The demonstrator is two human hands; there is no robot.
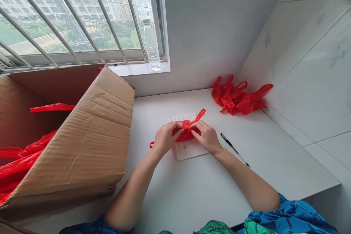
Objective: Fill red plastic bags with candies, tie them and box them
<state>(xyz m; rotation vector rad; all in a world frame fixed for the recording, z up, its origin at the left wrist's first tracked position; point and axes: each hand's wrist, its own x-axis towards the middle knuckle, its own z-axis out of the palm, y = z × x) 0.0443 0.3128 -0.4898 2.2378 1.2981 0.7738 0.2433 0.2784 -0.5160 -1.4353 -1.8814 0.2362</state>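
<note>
In the head view, a small red plastic bag (186, 136) is bunched up over a white notebook (189, 152) with rows of writing. My left hand (166, 137) pinches the bag's gathered top from the left, and my right hand (206, 135) pinches it from the right. The fingers meet close to a knot-like twist in the middle. One red loop sticks up past my right fingers, and a short end shows left of my left hand. What lies inside the bag is hidden. A black and clear pen (235, 150) rests right of my right hand.
An open cardboard box (101, 131) with red plastic bags (30, 153) inside stands at the left. Several red tied bags (241, 97) lie in the back right corner of the white table (170, 197). A clear water bottle (152, 45) stands on the windowsill by the metal bars.
</note>
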